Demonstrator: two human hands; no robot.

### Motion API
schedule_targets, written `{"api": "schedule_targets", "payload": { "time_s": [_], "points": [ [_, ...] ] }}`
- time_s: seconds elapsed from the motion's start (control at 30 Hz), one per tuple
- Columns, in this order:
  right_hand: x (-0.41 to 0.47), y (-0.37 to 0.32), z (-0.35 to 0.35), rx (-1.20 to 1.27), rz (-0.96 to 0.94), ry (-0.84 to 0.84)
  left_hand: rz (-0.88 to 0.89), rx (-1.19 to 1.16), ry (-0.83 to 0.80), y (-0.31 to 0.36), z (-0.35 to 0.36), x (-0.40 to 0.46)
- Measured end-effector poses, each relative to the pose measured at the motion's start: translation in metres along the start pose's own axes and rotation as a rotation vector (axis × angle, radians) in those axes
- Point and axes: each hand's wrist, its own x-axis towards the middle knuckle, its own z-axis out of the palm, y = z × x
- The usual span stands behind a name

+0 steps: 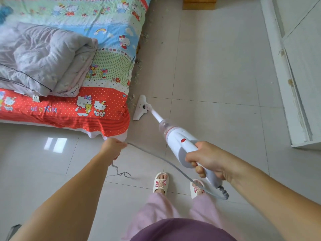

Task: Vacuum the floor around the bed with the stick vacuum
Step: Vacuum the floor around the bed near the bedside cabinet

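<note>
Right hand (206, 160): fingers clamped around the handle of the stick vacuum (180, 141), whose body slants toward 11 o'clock to the floor head (140, 108) on the tiled floor (217, 75), just beside the bed (97, 70) corner. Left hand (112, 147), at 9 o'clock of the right: fingers closed on the grey power cord (156, 158). Debris (137, 73) lines the bed edge at 12 o'clock of the head.

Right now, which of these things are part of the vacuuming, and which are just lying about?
Part of the job:
stick vacuum, held by the right hand
its floor head
power cord, held by the left hand
debris along the bed

Just lying about:
grey quilt
white cabinet
</note>
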Motion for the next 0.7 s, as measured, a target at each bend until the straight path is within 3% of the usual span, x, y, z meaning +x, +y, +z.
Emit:
{"api": "schedule_targets", "payload": {
  "time_s": [0.13,0.33,0.7],
  "points": [
    [-0.004,0.004,-0.032,0.004,-0.004,-0.022,-0.07,-0.082,0.108,-0.004,0.019,-0.016],
    [-0.008,0.007,-0.057,-0.037,-0.012,-0.063,-0.042,-0.285,0.293,0.011,0.056,-0.039],
    [-0.006,-0.008,-0.054,0.026,-0.019,-0.123,-0.061,-0.097,0.502,0.009,0.046,-0.059]
  ]
}}
